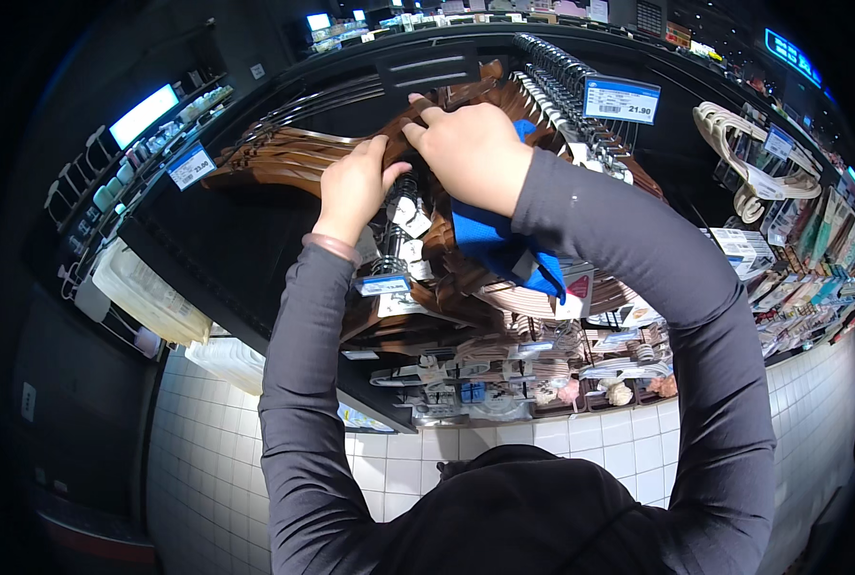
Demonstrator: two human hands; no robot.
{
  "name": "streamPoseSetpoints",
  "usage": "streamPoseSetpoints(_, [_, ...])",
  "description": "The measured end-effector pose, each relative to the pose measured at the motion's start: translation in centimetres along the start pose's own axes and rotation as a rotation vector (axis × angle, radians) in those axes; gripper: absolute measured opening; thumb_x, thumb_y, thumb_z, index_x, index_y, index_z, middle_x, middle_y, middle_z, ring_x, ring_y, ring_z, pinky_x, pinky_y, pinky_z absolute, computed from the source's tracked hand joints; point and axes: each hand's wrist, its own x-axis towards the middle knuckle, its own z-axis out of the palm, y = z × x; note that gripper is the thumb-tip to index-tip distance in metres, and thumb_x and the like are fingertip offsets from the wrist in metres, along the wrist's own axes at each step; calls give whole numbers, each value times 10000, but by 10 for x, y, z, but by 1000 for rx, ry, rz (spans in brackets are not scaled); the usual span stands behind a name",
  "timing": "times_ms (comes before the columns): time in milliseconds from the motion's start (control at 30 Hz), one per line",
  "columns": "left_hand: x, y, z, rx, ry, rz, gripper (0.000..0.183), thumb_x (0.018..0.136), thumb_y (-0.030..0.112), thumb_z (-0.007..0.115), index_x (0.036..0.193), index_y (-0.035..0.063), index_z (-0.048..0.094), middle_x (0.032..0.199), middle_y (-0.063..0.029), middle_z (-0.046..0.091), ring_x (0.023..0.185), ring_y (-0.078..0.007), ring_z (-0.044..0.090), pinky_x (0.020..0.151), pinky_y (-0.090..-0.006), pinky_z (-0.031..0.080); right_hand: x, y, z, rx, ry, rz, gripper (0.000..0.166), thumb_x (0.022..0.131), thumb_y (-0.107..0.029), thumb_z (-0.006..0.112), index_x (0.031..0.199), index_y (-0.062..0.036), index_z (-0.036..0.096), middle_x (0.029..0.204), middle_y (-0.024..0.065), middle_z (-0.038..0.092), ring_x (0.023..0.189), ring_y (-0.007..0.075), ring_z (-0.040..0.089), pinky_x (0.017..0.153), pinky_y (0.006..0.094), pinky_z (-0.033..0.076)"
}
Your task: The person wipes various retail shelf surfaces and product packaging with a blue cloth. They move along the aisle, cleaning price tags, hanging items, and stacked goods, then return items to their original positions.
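Observation:
Brown wooden clothes hangers hang packed together on the rack before me. My left hand grips the end of these hangers, fingers over the wood and thumb apart, just above a row of metal hooks with white tags. To its right, my right hand reaches over the wooden hangers, two fingers stretched across the wood. What its palm holds is hidden. A blue cloth shows beneath that wrist and hangs down over the hangers below; a corner of it also shows above the hand.
A row of metal hanger hooks runs behind a price tag. Cream hangers hang at the right. Lower down are pinkish hangers and packaged goods. Clear plastic boxes stand at the left, above white floor tiles.

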Motion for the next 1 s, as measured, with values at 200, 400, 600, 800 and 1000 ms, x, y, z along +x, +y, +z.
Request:
streamPoseSetpoints(200, [-20, -14, -54, 3, 401, 124, 258, 895, 127, 706, 1147, 79, 682, 1082, -107, 680, 988, -291, 659, 856, -378, 540, 13, -2, 19, -107, -209, 56, 199, 817, -107, 655, 1012, -83, 681, 870, 83, 708, 783, 245, 724, 628, 352, 559])
streamPoseSetpoints(400, [33, -39, -71, 236, 244, 212, 435, 843, 96, 697, 1267, 103, 602, 1116, -91, 668, 1056, -298, 637, 882, -390, 522, 23, -13, 21, -170, -269, 62, 117, 812, -100, 656, 920, -74, 692, 814, 81, 710, 785, 231, 718, 624, 332, 556])
streamPoseSetpoints(600, [33, -53, -79, 187, 173, 250, 328, 804, 31, 622, 1123, 96, 589, 924, -87, 652, 856, -296, 657, 736, -406, 529, 19, -17, 18, -106, -234, 54, 72, 805, -101, 644, 869, -72, 661, 805, 88, 709, 768, 231, 715, 614, 332, 552])
streamPoseSetpoints(800, [33, -58, -64, 85, 59, 256, 556, 786, -45, 617, 1321, 92, 554, 986, -134, 596, 926, -343, 601, 817, -426, 499, 14, -15, 17, -136, -173, 28, 68, 801, -108, 649, 859, -75, 661, 787, 83, 701, 730, 226, 713, 594, 327, 551])
streamPoseSetpoints(1000, [22, -60, -74, 111, 167, 234, 781, 831, -124, 544, 1522, 208, 397, 1308, -169, 556, 1176, -344, 580, 983, -427, 500, 15, -19, -5, -174, -152, -15, 256, 813, -95, 648, 1059, -40, 690, 951, 133, 709, 761, 239, 727, 608, 325, 575])
